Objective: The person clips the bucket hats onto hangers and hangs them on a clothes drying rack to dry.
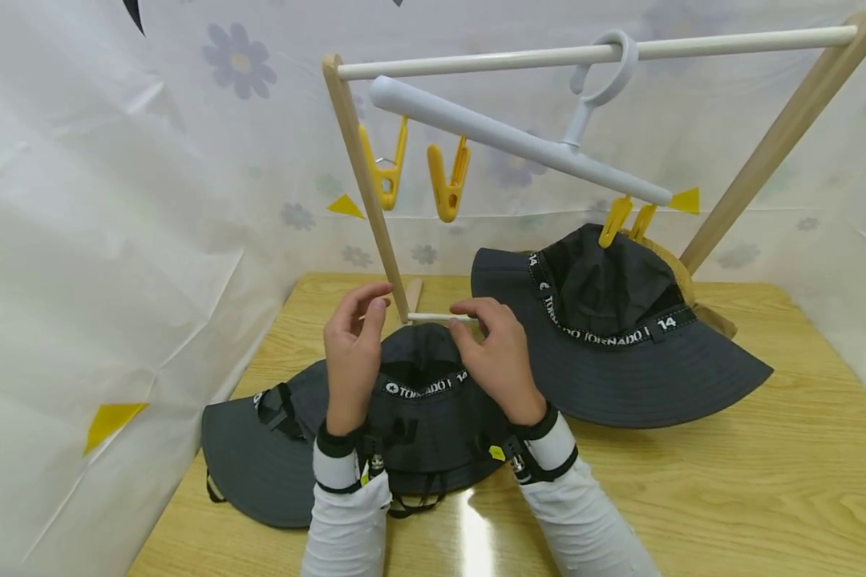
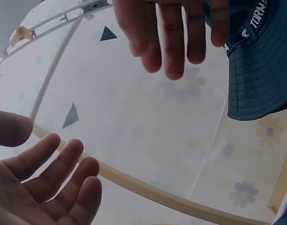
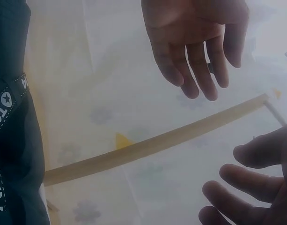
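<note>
My left hand [image 1: 355,349] is raised over a dark bucket hat [image 1: 426,437] with a "TORNADO" band, its fingers loosely bent and holding nothing. Facing it, my right hand [image 1: 498,353] hovers above the same hat, fingers relaxed, also without anything in them. Both wrist views show a gap between the two hands. A second dark hat [image 1: 260,465] lies to the left, partly under the first. Another dark bucket hat [image 1: 621,377] hangs at the right from yellow clips [image 1: 616,222] on a pale hanger [image 1: 505,140].
The hanger hooks over the white bar [image 1: 750,42] of a wooden-sided rack [image 1: 364,168]. Two more yellow clips [image 1: 447,180] dangle from the hanger's left part. Behind the hanging hat, a tan one [image 1: 674,260] shows partly. Everything stands on a wood-grain table [image 1: 765,497].
</note>
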Available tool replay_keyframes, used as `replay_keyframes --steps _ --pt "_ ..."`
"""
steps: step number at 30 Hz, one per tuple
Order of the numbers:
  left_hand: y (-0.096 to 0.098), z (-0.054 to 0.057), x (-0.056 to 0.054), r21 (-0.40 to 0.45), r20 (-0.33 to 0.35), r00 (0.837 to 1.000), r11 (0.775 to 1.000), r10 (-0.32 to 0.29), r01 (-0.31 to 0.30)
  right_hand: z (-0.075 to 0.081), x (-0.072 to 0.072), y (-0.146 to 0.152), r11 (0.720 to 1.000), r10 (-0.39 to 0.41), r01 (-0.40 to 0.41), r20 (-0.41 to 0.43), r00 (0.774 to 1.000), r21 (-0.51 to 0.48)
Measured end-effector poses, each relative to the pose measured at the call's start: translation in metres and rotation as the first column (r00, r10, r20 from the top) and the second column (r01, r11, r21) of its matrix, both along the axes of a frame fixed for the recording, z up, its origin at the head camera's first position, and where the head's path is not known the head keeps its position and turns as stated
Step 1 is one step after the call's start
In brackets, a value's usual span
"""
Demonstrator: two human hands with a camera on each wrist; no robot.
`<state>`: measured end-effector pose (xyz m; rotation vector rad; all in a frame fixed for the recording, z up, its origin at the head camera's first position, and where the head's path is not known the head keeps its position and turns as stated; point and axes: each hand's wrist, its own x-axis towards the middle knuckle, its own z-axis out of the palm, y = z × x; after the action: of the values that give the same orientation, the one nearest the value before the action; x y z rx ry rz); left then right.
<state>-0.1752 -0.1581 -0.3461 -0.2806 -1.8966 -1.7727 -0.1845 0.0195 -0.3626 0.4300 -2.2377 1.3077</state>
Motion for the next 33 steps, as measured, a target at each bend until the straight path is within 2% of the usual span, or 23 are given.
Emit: replay_keyframes --steps 8,17,25,33 --pt "-0.001 -0.003 -0.002 0.007 0.016 1.0 1.0 0.008 -0.008 -0.007 -0.005 -0.001 1.0 0.0 -0.001 0.052 0.999 0.03" --pt "0.0 -0.01 -0.007 -0.036 0.07 0.996 0.998 0.053 -0.05 -0.011 -0.008 -0.003 0.996 0.019 -0.028 0.115 0.993 0.084" --pt "0.001 -0.017 -0.016 -0.088 0.163 0.982 0.993 0.094 -0.081 -0.018 -0.014 -0.004 0.99 0.018 -0.038 0.14 0.99 0.139" --pt "-0.002 -0.025 -0.022 -0.112 0.205 0.974 0.991 0.094 -0.072 -0.023 -0.017 -0.003 0.984 0.026 -0.052 0.152 0.988 0.168"
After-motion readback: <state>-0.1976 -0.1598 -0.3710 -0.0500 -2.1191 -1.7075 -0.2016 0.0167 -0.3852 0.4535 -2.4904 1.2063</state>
